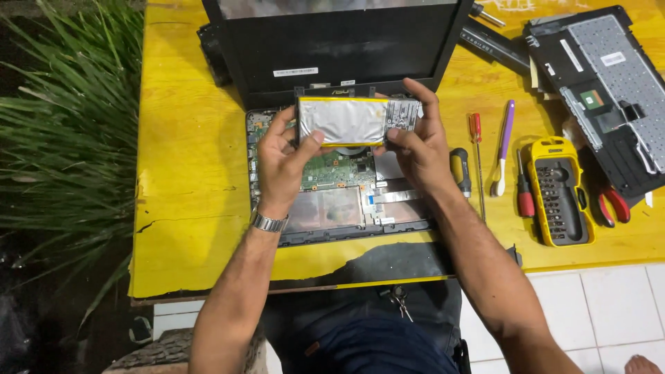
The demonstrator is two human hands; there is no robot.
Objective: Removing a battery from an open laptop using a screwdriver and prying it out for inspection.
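While the opened laptop (332, 173) lies on the yellow table (187, 173) with its circuit board exposed, a flat silver battery pack (353, 121) is held above it by both hands. The pack's left end is gripped by the left hand (284, 163), thumb pressed on its face and fingers curled behind. Its right end, where a small circuit strip is seen, is pinched by the right hand (415, 149), fingers closed over the top edge. A metal watch (269, 222) is worn on the left wrist. To the right, a red-handled screwdriver (476, 152), a purple tool (504, 145), a yellow bit case (558, 194) and a detached keyboard panel (609, 83) are laid out.
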